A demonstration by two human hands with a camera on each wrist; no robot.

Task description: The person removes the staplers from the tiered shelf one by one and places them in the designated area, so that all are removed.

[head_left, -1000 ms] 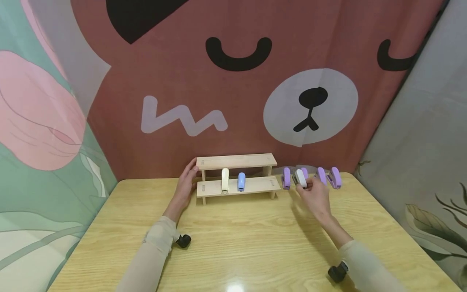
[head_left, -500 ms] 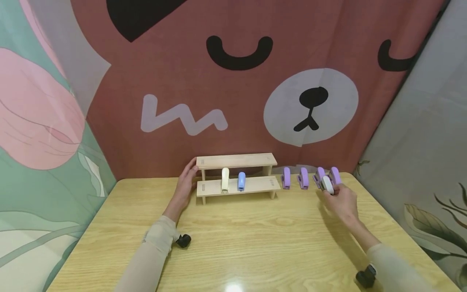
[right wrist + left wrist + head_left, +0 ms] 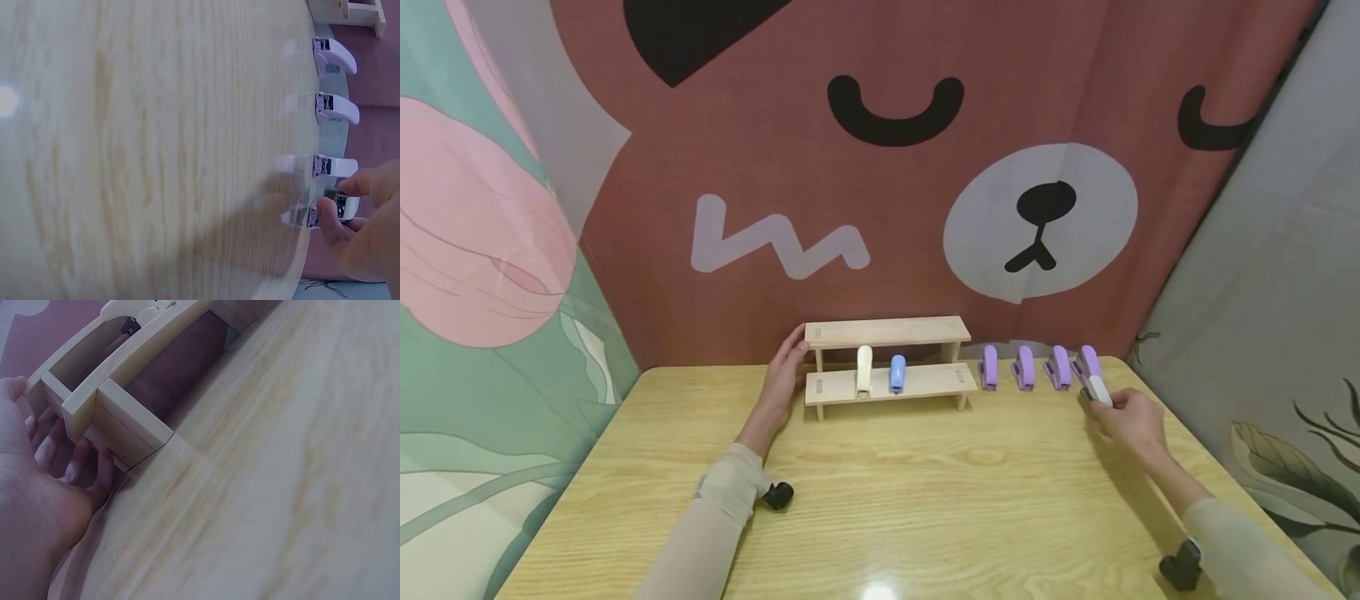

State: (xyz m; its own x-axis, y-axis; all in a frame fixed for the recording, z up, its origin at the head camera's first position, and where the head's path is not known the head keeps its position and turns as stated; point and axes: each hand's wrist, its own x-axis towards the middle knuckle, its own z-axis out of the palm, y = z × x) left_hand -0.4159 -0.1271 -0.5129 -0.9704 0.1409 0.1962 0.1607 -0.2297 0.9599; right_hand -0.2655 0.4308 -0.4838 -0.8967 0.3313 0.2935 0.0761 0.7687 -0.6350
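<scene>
My left hand (image 3: 782,379) holds the left end of a two-tier wooden display shelf (image 3: 891,332), its fingers curled against the side piece in the left wrist view. On the lower tier stand a cream stapler (image 3: 864,372) and a smaller blue stapler (image 3: 897,373). My right hand (image 3: 1133,421) pinches a white stapler (image 3: 1099,390) between thumb and fingers, right in front of the rightmost purple stapler (image 3: 1086,361) and partly covering it. Farther left in that row stand three more purple staplers, one (image 3: 1058,367) nearest the hand.
The wooden table (image 3: 925,500) ends at a curtain (image 3: 895,233) with a bear face. Another purple stapler (image 3: 990,367) stands close to the shelf's right end. A grey curtain (image 3: 1247,275) hangs along the right side.
My right hand has moved the white stapler to the right, along the row of purple staplers to the last one. The left hand and shelf have stayed in place.
</scene>
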